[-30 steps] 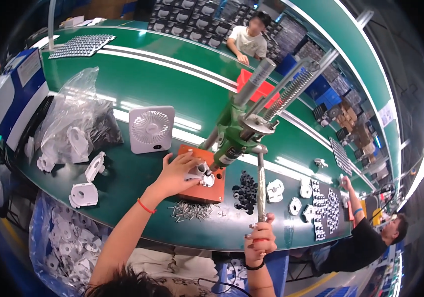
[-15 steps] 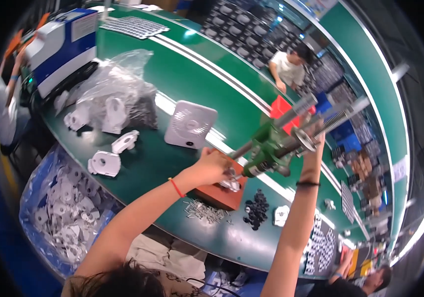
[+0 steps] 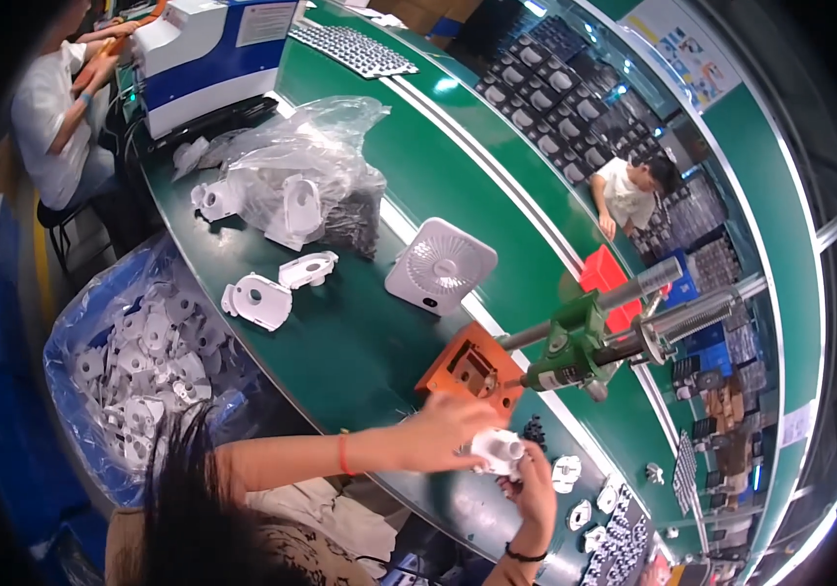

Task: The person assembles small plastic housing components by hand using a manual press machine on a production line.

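Just in front of the press, both hands meet at a white plastic part [image 3: 499, 449] with a short round tube on it. My left hand [image 3: 438, 433] has its fingers closed on the part's left side. My right hand [image 3: 534, 485] pinches the same part from the right and below. Beyond them stands a green hand press [image 3: 575, 342] with steel columns. Its orange fixture block [image 3: 472, 363] has a bare recess on top. Small black pieces [image 3: 534, 430] show in part behind the hands; my left hand and forearm cover the table before the block.
A white square fan [image 3: 441, 266] stands behind the block. Loose white housings [image 3: 260, 301] and a clear bag of parts [image 3: 311, 146] lie left. A blue-lined bin [image 3: 150, 361] holds many white parts. More white pieces [image 3: 566, 473] lie right. Co-workers sit across and far left.
My right hand has left the press lever and come down to the white part. My left hand has lifted that part off the fixture block toward me. The view has shifted.
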A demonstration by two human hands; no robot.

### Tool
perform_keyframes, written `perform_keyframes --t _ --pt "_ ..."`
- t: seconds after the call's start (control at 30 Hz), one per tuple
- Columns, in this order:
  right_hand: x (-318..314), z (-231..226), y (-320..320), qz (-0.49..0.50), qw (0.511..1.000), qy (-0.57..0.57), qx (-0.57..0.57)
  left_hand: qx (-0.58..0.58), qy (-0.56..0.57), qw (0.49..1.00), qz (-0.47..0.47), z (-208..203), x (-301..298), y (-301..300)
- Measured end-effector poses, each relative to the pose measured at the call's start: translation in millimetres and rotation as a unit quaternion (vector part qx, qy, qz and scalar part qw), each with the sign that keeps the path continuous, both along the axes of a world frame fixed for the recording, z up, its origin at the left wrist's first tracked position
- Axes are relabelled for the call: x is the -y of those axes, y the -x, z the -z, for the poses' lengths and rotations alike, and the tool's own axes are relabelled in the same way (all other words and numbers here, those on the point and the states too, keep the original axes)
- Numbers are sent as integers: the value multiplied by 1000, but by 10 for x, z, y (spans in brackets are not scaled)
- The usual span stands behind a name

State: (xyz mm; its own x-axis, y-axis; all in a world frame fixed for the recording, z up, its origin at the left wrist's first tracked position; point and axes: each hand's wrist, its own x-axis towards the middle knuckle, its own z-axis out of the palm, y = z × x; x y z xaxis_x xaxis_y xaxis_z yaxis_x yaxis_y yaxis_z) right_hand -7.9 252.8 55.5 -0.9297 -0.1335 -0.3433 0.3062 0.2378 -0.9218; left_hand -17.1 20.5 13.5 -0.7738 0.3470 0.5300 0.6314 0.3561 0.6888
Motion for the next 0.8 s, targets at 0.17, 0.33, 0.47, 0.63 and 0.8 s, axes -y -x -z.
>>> perform_keyframes --t 0.17,0.33,0.47,0.63,0.8 --pt "-1040 181 834 126 988 -67 -65 -54 93 933 -343 -488 1250 -99" --pt "-1646 616 1666 200 961 181 -68 98 181 800 -563 497 2226 -405" --pt "-2005 650 1608 288 951 -26 -108 118 134 840 -513 476 2152 -398" --pt "-1848 506 1022 66 765 -634 -94 155 -24 889 -429 360 2053 -404" --pt "-1862 662 430 28 772 -627 -99 226 -288 905 -216 205 1593 -227"
